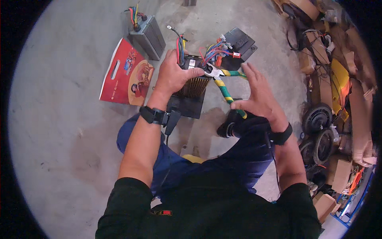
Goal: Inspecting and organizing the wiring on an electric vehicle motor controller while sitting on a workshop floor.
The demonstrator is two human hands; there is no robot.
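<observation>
My left hand (175, 74) is closed around the top of a black controller box (195, 88) with metal fins, its thumb lying across the upper edge. Bundles of coloured wires (218, 52) rise from the box's top end. Pliers (215, 73) with green-and-yellow taped handles have their jaws at that end, next to my left thumb; the handles stand wide apart. My right hand (258, 93) spans these handles with fingers outstretched, the thumb over the lower handle and the fingertips by the upper one. Whether the jaws bite on anything is too small to tell.
A grey finned box (149, 38) with wires stands at the far left, beside a red printed bag (129, 75). Behind the held box lies a black case (238, 42). Along the right are wheels (317, 117), cardboard (342, 175) and a yellow panel (340, 85).
</observation>
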